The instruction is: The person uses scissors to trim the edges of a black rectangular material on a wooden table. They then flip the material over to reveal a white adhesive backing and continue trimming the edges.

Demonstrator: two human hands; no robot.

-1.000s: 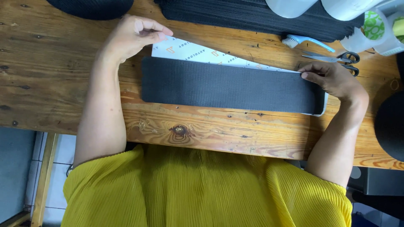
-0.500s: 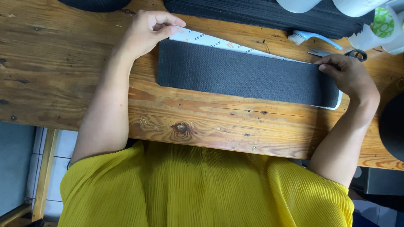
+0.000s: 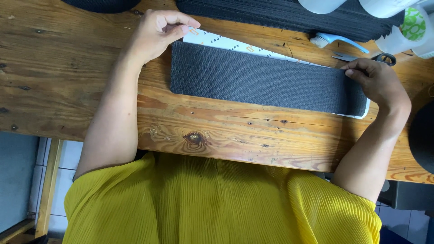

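Head view: dark fabric strip point(image 3: 266, 79) laid over white backing sheet point(image 3: 235, 45); left hand point(image 3: 158, 31) pinches the sheet's corner at ten o'clock; right hand point(image 3: 377, 81) fingers pressed on the strip end at three o'clock; alignment unfinished.

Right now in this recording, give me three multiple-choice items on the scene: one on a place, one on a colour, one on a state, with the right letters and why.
1. Where do the scissors lie?
A. on the floor
B. on the wooden table behind the right hand
C. on the grey strip

2. What colour is the long textured strip?
A. dark grey
B. red
C. yellow

3. How does the left hand stand?
A. flat, palm down on the strip
B. raised clear of the table
C. fingers curled, pinching at the white backing sheet by the strip's end

Answers: B, the scissors show just beyond the right hand's fingers, on the table. A, the strip is dark grey along its whole length. C, the fingertips meet at the white sheet's corner.
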